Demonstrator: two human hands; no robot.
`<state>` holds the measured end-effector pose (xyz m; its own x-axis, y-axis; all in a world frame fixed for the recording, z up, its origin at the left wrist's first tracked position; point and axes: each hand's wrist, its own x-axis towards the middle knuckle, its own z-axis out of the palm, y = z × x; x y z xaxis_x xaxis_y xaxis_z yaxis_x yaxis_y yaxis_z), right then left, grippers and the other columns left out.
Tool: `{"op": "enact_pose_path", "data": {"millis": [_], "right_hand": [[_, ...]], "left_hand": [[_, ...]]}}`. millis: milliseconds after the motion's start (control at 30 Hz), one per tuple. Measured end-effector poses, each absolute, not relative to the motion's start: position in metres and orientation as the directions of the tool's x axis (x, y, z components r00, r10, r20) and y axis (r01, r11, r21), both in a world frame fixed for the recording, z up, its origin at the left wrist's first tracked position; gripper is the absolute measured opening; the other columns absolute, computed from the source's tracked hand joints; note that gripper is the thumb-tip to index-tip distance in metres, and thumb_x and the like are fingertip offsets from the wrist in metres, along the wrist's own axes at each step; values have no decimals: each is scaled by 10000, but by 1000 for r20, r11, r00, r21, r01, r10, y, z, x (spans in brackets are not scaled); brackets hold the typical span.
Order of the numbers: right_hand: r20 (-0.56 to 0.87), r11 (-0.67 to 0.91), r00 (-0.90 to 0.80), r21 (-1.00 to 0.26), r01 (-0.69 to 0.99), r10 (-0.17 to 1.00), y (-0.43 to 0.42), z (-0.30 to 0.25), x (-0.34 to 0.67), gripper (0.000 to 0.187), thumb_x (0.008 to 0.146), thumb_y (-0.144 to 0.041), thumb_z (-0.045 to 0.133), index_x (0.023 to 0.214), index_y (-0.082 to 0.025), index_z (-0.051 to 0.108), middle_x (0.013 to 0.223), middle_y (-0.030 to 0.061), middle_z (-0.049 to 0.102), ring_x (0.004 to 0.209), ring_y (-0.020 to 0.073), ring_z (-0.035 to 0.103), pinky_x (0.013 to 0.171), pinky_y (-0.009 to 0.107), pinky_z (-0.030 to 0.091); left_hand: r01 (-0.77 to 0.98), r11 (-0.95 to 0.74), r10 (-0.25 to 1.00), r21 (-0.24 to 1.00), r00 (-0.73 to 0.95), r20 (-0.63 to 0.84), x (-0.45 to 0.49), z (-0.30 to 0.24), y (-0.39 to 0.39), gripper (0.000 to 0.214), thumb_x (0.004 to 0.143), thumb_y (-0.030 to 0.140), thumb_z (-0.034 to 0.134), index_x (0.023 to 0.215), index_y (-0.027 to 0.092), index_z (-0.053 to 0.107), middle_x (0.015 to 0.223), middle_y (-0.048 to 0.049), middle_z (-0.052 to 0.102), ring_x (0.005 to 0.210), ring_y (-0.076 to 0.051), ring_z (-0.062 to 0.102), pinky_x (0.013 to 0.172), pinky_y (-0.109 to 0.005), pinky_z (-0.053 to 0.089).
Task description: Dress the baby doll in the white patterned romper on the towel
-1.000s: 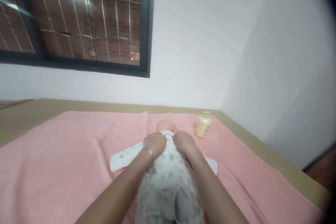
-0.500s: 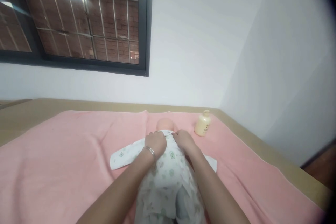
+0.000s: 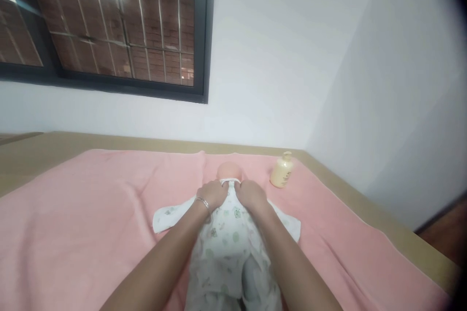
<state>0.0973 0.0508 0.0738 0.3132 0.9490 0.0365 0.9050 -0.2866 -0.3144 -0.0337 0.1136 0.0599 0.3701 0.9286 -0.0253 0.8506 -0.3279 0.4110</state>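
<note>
A baby doll lies on its back on a pink towel [image 3: 91, 214], its bare head [image 3: 229, 171] pointing away from me. It wears a white romper [image 3: 226, 243] with small green prints, sleeves spread to both sides. My left hand [image 3: 212, 194], a thin bracelet on its wrist, is closed on the romper's fabric at the doll's left shoulder by the collar. My right hand [image 3: 251, 194] is closed on the fabric at the other shoulder. Both hands sit just below the doll's head.
A cream pump bottle [image 3: 282, 171] stands on the towel to the right of the doll's head. The towel covers a tan surface [image 3: 383, 226] set into a corner of white walls. A dark-framed window [image 3: 109, 24] is at upper left.
Both hands have slid a little up the doll's chest toward the collar, pulling the romper fabric up at the shoulders. The bottle has not moved.
</note>
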Motion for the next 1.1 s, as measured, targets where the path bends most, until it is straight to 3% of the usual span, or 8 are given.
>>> {"op": "enact_pose_path", "data": {"millis": [167, 400, 1100], "right_hand": [[22, -303, 344, -422, 854, 939, 63, 57, 107, 584, 885, -512, 199, 997, -143, 638, 1015, 150, 636, 923, 251, 582, 728, 320, 413], [81, -330, 404, -444, 833, 911, 67, 46, 108, 561, 874, -517, 216, 970, -158, 637, 969, 136, 641, 876, 236, 584, 682, 295, 399], [87, -332, 416, -465, 821, 905, 66, 45, 108, 555, 874, -525, 221, 965, -171, 638, 963, 125, 644, 877, 229, 582, 695, 296, 397]], "left_hand": [[843, -309, 944, 440, 328, 34, -33, 54, 114, 601, 831, 615, 201, 965, 201, 615, 1048, -125, 651, 944, -291, 595, 733, -362, 417], [842, -302, 952, 447, 289, 100, -33, 45, 117, 557, 840, 581, 207, 917, 210, 616, 996, -99, 661, 902, -272, 601, 709, -347, 416], [854, -297, 954, 427, 283, 98, -33, 46, 116, 564, 839, 571, 208, 927, 186, 611, 990, -108, 658, 900, -272, 597, 691, -324, 403]]}}
